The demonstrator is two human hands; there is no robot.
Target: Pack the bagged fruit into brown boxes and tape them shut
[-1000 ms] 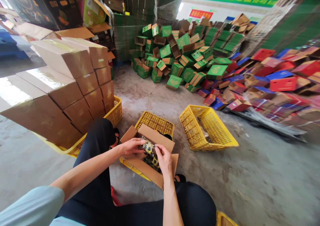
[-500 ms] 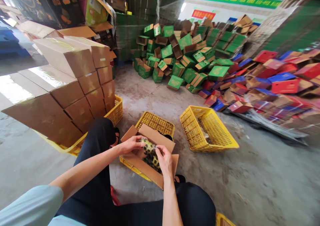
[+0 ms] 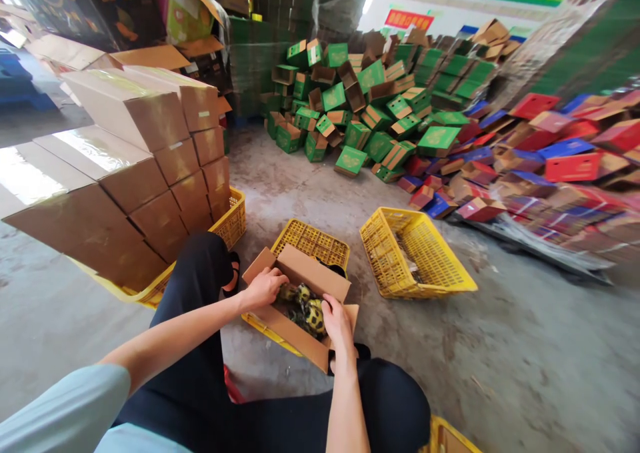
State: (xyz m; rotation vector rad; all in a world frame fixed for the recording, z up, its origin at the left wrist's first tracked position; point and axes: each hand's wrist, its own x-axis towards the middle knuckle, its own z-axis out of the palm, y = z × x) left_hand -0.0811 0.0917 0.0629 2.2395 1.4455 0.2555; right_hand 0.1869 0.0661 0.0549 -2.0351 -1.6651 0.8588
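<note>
An open cardboard box, flaps spread, rests on a yellow crate between my legs. Inside lie several yellow packets with black spots, in shiny clear wrapping. At the box's left end, my left hand reaches in with bent fingers closed on a wrapped packet; its fingertips are partly hidden. My right hand is at the right end, its loosely bent fingers touching the edge of the large spotted packet and gripping nothing I can see.
Taped cartons are stacked in a yellow crate on my left. Another yellow crate with some dark contents stands to the right. Green boxes and red and blue boxes lie heaped farther back.
The spotted packet held between both hands has gone down into the box. My hands have moved apart, the left one toward the left end and the right one slightly right and lower.
</note>
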